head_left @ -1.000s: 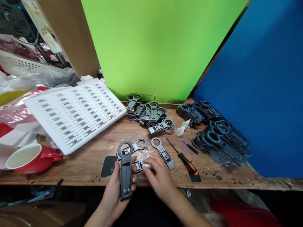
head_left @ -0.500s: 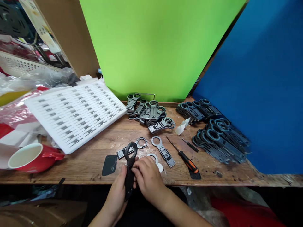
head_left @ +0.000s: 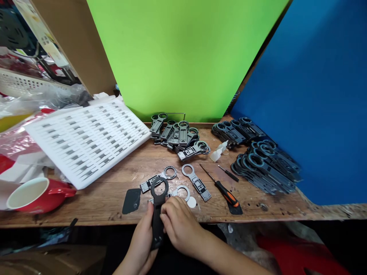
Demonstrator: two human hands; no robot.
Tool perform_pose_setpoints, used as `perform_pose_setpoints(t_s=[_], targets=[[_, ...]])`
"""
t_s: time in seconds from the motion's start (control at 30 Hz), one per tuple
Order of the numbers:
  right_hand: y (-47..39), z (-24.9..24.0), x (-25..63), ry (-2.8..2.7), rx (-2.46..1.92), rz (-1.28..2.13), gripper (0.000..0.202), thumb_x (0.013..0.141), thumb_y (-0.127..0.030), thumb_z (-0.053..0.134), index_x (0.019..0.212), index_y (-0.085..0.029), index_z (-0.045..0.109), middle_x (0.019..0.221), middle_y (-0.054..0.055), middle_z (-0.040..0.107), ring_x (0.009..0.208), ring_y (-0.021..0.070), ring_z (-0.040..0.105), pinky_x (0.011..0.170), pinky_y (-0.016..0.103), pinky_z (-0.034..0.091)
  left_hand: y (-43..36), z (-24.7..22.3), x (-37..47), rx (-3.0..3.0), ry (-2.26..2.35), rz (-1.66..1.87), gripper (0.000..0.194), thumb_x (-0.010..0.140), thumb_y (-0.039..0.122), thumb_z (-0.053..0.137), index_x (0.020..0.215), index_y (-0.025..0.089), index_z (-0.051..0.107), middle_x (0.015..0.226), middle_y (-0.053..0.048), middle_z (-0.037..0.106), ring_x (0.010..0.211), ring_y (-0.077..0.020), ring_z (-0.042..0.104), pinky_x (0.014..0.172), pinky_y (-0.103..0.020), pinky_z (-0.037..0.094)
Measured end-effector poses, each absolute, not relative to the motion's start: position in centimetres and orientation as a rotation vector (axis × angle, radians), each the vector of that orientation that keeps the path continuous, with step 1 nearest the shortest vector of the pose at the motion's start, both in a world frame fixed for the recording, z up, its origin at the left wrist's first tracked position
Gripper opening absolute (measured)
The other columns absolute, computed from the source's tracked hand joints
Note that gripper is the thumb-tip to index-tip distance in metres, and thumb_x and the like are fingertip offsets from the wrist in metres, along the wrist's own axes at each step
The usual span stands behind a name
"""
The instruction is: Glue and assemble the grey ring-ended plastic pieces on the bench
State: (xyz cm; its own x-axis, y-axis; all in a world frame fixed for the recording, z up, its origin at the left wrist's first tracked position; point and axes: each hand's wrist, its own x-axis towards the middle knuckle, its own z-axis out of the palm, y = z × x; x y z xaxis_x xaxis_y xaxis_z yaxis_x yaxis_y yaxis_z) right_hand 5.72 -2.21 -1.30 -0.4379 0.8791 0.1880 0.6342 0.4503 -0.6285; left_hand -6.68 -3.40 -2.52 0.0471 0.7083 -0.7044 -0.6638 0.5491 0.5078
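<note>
A black flat part with a ring at its top end (head_left: 157,219) is held just in front of the table's edge, ring pointing away from me. My left hand (head_left: 141,236) grips it from the left, thumb along its side. Curled fingers of my right hand (head_left: 181,224) press on its right edge, partly hiding it. Just beyond lie a grey ring-ended part (head_left: 146,185), a second one (head_left: 197,184), and a third, mostly covered, whose pale ring (head_left: 187,191) shows. A white disc (head_left: 191,202) lies by my right knuckles.
Grey ring-ended parts (head_left: 182,133) are heaped at the back, dark ones (head_left: 265,168) stacked right. Two screwdrivers, one orange-handled (head_left: 228,194), one black (head_left: 231,174), lie near a small bottle (head_left: 219,151). Left are a white slotted tray (head_left: 94,141) and a red mug (head_left: 43,200).
The black part has turned a little, its ring face now showing wider and its top slightly lower. Both hands keep hold of it. The whole view has shifted slightly.
</note>
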Motion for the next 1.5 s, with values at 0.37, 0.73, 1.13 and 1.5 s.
perform_pose_setpoints(t_s=[0.37,0.73,1.13,1.5], targets=[[-5.1,-2.1,4.9,-2.325,-0.792,0.648,0.01,0.084,-0.022,0.048,0.074,-0.022,0.051,0.07,0.0,0.054,0.067,0.0151,0.046,0.065,0.026,0.038,-1.2,-2.5,-8.4,0.03,0.874,1.113,0.033,0.088,0.038,0.047,0.103,0.013,0.063,0.068,-0.001,0.057,0.051,-0.0069,0.05,0.047,-0.017,0.043],[-3.9,-0.6,7.7,-2.087,-0.999,1.181,0.013,0.086,-0.027,0.052,0.076,-0.019,0.055,0.081,0.003,0.063,0.078,0.0152,0.056,0.072,0.027,0.042,-1.9,-1.6,-8.1,0.076,0.744,1.033,0.038,0.089,0.04,0.044,0.105,0.011,0.062,0.07,-0.002,0.052,0.054,-0.0075,0.046,0.048,-0.018,0.04],[-1.2,-2.7,4.2,-1.051,-1.112,1.655,0.034,0.078,-0.025,0.054,0.111,-0.023,0.048,0.097,0.003,0.054,0.055,0.0087,0.054,0.046,0.024,0.047,-3.0,-1.9,-7.2,0.262,1.144,1.036,0.06,0.071,0.054,0.064,0.118,0.016,0.06,0.079,-0.006,0.069,0.061,-0.0134,0.059,0.054,-0.022,0.045],[-0.6,-2.4,4.3,-0.935,-1.035,1.777,0.033,0.071,-0.029,0.063,0.101,-0.02,0.052,0.089,-0.001,0.056,0.049,0.0056,0.052,0.042,0.021,0.046,-3.0,-1.6,-6.8,0.354,1.187,1.074,0.07,0.07,0.058,0.063,0.124,0.016,0.055,0.079,-0.007,0.069,0.055,-0.0116,0.054,0.052,-0.022,0.04]])
